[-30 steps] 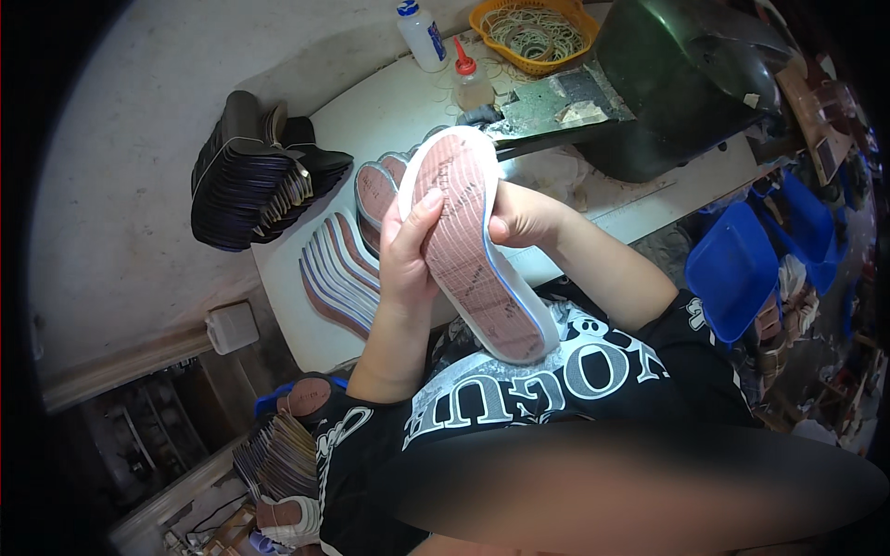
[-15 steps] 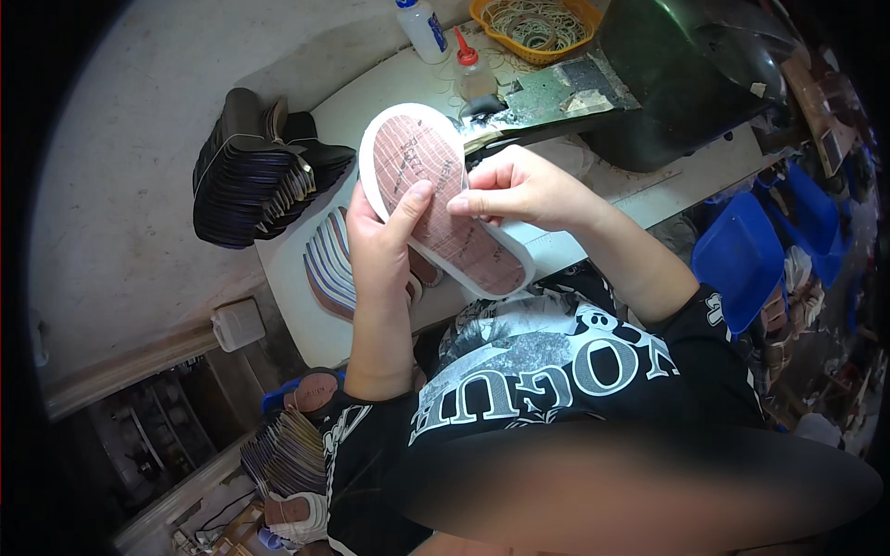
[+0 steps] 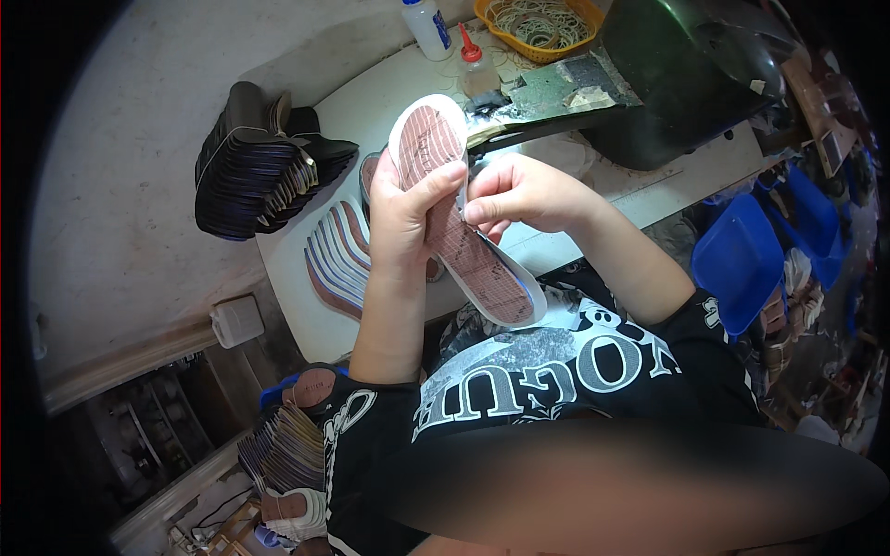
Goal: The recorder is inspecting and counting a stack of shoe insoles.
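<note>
The left hand [image 3: 406,211] is gripping a pink-faced sole [image 3: 489,270] while the right hand [image 3: 535,197] is pinching its edge; open space is separating the right forearm [image 3: 640,255] from a blue basin [image 3: 739,267].

A head-worn fisheye looks closely down at both hands [image 3: 404,219] [image 3: 524,196].

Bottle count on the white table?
2: a blue-labelled bottle near the picture's top edge, and a red-nozzled bottle below and right of it. Others could be hidden behind the big dark green object.
</note>
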`<control>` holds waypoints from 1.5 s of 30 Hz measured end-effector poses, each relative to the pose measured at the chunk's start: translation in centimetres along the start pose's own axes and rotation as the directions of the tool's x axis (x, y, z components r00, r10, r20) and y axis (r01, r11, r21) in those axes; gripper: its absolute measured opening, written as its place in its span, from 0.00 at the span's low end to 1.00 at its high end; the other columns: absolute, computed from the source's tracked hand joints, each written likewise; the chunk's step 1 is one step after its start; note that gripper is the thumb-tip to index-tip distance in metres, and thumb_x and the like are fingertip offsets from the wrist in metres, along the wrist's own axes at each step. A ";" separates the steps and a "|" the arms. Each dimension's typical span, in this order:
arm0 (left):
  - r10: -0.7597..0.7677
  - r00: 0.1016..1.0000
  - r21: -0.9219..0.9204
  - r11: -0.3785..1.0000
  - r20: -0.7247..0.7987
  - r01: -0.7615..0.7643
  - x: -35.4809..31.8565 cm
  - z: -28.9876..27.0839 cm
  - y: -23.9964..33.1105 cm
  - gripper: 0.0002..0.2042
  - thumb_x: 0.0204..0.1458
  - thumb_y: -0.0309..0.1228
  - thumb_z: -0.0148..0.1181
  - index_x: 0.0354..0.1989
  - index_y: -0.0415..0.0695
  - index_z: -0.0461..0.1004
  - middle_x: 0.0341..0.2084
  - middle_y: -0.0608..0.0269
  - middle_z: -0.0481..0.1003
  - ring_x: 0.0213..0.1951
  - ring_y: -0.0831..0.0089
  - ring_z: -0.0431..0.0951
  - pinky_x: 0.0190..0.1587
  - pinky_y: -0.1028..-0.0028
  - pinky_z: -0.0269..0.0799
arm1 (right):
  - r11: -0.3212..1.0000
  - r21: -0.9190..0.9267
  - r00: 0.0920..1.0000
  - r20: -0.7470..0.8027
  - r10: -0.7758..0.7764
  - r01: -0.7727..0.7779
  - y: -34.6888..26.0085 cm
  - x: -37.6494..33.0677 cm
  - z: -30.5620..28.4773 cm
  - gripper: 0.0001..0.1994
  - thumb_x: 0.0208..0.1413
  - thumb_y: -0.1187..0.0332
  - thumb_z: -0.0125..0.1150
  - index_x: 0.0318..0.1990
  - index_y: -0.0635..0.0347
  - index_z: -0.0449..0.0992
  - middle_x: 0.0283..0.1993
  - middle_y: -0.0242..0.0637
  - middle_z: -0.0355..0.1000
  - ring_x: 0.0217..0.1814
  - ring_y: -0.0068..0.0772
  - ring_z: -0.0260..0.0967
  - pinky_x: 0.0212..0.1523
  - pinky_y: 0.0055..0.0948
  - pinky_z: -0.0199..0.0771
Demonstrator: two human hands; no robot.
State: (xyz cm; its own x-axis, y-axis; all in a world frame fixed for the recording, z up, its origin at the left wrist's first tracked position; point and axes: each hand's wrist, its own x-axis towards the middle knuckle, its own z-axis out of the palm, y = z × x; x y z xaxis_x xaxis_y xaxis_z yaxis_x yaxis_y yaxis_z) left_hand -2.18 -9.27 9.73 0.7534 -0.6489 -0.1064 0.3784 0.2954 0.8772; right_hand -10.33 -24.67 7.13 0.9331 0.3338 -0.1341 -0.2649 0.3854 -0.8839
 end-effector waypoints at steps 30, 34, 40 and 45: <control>-0.042 0.972 0.186 0.979 -0.231 0.087 9.1 -3.2 -2.7 0.18 0.45 0.29 0.66 0.42 0.31 0.72 0.35 0.52 0.77 0.35 0.69 0.79 0.40 0.74 0.75 | 0.956 0.284 0.950 -0.311 0.023 0.070 1.7 -4.4 1.3 0.15 0.58 0.63 0.54 0.41 0.71 0.74 0.33 0.44 0.76 0.29 0.31 0.77 0.27 0.23 0.78; -0.026 0.984 0.188 0.980 -0.174 0.059 10.0 -3.2 -2.9 0.18 0.45 0.28 0.66 0.42 0.30 0.72 0.35 0.51 0.77 0.35 0.67 0.79 0.40 0.73 0.76 | 0.940 0.341 0.961 -0.268 0.067 0.029 2.3 -4.5 1.7 0.17 0.59 0.64 0.52 0.45 0.73 0.71 0.33 0.49 0.76 0.29 0.33 0.77 0.28 0.24 0.78; -0.117 0.965 0.325 0.926 -0.234 0.191 11.8 -3.4 -2.6 0.19 0.47 0.34 0.65 0.41 0.32 0.73 0.32 0.57 0.77 0.29 0.73 0.78 0.31 0.77 0.74 | 0.887 0.393 0.895 -0.443 -0.049 0.243 2.9 -2.6 2.5 0.17 0.60 0.65 0.48 0.45 0.74 0.70 0.32 0.50 0.75 0.29 0.36 0.76 0.30 0.27 0.78; -0.093 0.951 0.266 0.948 -0.295 0.175 13.4 -6.9 -2.8 0.24 0.55 0.45 0.54 0.38 0.28 0.74 0.31 0.52 0.77 0.34 0.68 0.77 0.40 0.72 0.71 | 0.846 0.397 0.831 -0.549 -0.092 0.355 2.4 -0.1 2.9 0.15 0.60 0.65 0.47 0.42 0.72 0.71 0.32 0.49 0.75 0.30 0.35 0.76 0.31 0.27 0.78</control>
State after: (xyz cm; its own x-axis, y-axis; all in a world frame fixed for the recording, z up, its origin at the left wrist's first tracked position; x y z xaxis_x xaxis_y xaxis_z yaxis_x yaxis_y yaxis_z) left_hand 10.56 -13.92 2.60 0.8400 -0.4376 -0.3208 0.3473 -0.0206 0.9375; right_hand -11.76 -21.31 6.32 0.9332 -0.2297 -0.2763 0.0106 0.7861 -0.6180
